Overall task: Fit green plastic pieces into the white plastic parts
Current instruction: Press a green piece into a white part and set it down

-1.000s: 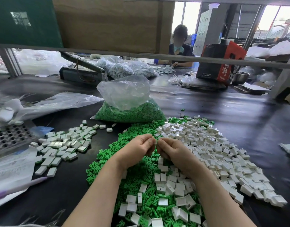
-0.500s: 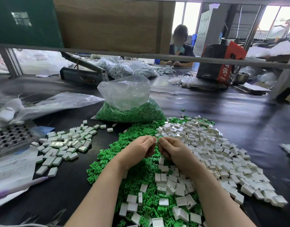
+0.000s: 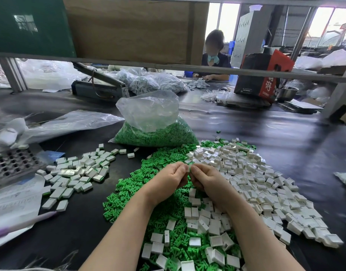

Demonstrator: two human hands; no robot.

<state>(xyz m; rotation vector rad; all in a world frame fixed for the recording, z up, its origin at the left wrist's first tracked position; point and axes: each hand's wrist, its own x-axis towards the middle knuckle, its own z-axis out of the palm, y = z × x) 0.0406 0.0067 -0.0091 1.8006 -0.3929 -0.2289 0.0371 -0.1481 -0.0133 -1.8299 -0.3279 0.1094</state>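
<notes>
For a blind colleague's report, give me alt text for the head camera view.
Two bare hands, left hand and right hand, meet fingertip to fingertip, pinching a small green piece above heaps of green pieces and white parts on a black table.

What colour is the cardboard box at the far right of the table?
The cardboard box is black and red with white characters, seen in the head view.

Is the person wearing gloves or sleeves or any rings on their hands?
No. The left hand and the right hand are both bare, without gloves, and no rings or watch show. Both forearms are bare too, with no sleeve reaching into view.
</notes>
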